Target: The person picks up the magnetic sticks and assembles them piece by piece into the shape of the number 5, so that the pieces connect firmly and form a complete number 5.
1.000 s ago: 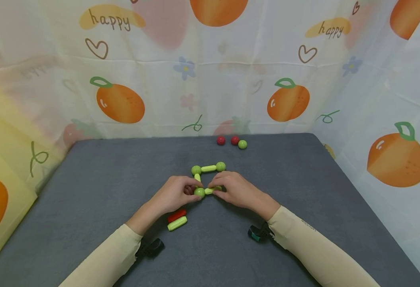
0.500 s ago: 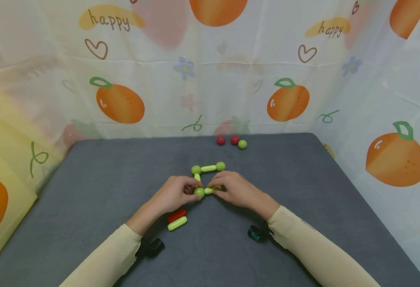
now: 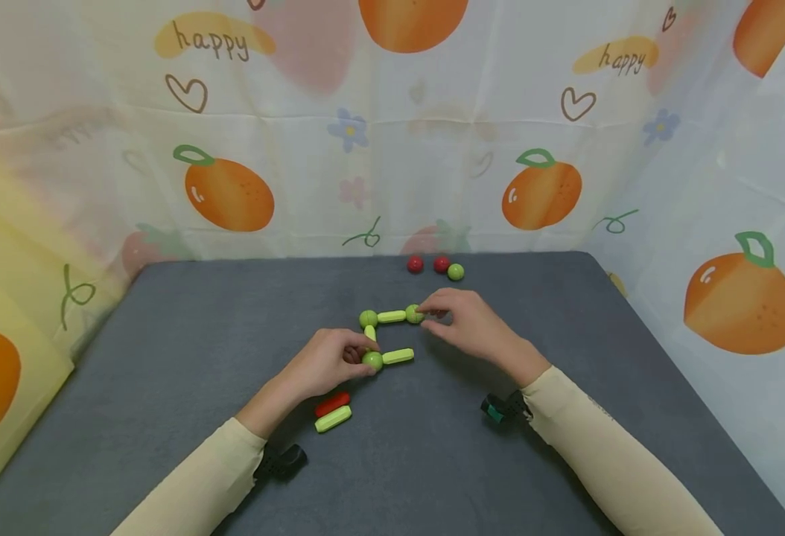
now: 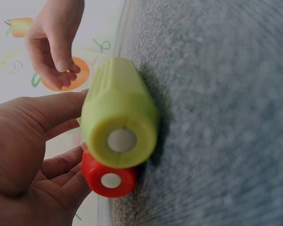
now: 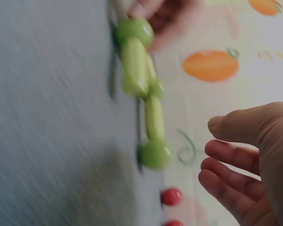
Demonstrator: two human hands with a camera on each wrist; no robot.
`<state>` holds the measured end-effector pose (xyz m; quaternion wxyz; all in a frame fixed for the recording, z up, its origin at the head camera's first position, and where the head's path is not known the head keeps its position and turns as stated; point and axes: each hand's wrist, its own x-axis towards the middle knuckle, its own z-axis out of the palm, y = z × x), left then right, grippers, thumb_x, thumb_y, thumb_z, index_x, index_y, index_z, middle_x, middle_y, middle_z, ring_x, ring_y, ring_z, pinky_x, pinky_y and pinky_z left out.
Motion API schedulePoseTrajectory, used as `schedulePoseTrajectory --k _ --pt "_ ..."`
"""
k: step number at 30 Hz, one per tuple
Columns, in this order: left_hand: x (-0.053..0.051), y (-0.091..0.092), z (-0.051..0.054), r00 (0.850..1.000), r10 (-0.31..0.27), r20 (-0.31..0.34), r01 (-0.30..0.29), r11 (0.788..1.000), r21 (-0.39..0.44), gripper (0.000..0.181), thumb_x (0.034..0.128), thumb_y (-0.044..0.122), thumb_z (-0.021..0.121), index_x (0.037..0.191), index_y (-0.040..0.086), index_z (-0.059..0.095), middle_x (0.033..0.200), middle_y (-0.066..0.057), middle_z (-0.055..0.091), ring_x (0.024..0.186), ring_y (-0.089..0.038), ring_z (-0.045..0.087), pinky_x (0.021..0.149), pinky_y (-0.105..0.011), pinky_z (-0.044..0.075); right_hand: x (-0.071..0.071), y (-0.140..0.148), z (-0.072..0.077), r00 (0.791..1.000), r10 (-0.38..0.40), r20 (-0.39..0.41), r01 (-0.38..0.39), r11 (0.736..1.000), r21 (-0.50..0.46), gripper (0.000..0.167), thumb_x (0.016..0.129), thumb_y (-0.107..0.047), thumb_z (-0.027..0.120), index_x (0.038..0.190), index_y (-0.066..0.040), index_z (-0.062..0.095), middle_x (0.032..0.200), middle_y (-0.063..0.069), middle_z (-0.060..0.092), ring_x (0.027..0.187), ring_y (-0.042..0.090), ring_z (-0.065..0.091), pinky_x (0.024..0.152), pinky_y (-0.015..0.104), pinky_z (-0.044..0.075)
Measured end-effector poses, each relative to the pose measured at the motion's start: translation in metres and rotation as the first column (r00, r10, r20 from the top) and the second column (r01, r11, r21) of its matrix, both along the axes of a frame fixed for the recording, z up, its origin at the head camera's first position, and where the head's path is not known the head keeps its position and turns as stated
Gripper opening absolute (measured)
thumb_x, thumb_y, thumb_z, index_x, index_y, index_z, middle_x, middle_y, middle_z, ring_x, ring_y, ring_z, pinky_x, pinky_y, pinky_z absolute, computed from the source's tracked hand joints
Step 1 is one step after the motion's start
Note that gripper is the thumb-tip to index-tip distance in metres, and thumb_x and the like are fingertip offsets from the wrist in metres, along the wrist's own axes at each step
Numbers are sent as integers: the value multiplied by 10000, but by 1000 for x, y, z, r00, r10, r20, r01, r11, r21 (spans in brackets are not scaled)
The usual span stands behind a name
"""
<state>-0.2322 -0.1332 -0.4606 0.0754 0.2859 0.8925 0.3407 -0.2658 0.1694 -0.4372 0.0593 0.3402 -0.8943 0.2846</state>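
In the head view, green balls and yellow-green magnetic rods form a three-sided frame on the dark table. My left hand (image 3: pixel 331 360) pinches its near green ball (image 3: pixel 373 362) between thumb and fingers. From that ball a yellow-green rod (image 3: pixel 399 356) points right, its far end free. Another rod links it to the back-left ball (image 3: pixel 369 318), and a back rod (image 3: pixel 391 317) runs on to the back-right ball (image 3: pixel 415 313). My right hand (image 3: pixel 476 325) hovers beside this last ball. The right wrist view shows its fingers (image 5: pixel 231 149) apart, holding nothing.
A loose red rod (image 3: pixel 332 403) and a loose yellow-green rod (image 3: pixel 333 419) lie side by side near my left wrist. Along the back edge sit two red balls (image 3: pixel 415 264) and a green ball (image 3: pixel 456 272). A fruit-printed curtain (image 3: pixel 299 179) hangs behind the table.
My right hand has let go of the right-pointing rod and moved up and right, toward the back-right ball. The left hand keeps its pinch on the near ball.
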Motion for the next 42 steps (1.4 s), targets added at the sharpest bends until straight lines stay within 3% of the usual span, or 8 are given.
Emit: schedulePoseTrajectory --k 8,17,30,42 --pt "1 -2 0 1000 10 25 -10 1000 1 296 956 177 873 1249 163 834 930 84 690 810 -92 638 750 -328 570 -35 38 19 994 -111 -7 111 994 11 223 996 -74 805 1219 -78 810 1139 84 757 990 235 704 897 483 593" --pt "0 -4 0 997 29 68 -31 999 26 306 946 188 882 1248 163 840 1040 84 753 862 -69 677 770 -322 591 -69 63 16 980 -178 87 174 984 43 256 1039 -57 730 1286 -14 781 1181 127 742 1030 291 699 915 504 583" --pt "0 -3 0 996 32 85 -36 998 45 311 939 188 886 1247 168 843 1024 94 752 842 -82 677 742 -318 587 -96 66 1 952 -267 153 252 961 111 281 1059 -86 707 1332 -77 776 1214 143 709 1054 318 675 861 507 582" --pt "1 -3 3 995 27 97 -32 998 53 306 940 170 884 1243 170 844 1035 95 762 846 -88 678 747 -323 588 -113 64 -13 942 -294 161 277 953 119 309 1059 -82 709 1363 -99 765 1160 133 704 949 300 651 786 468 559"
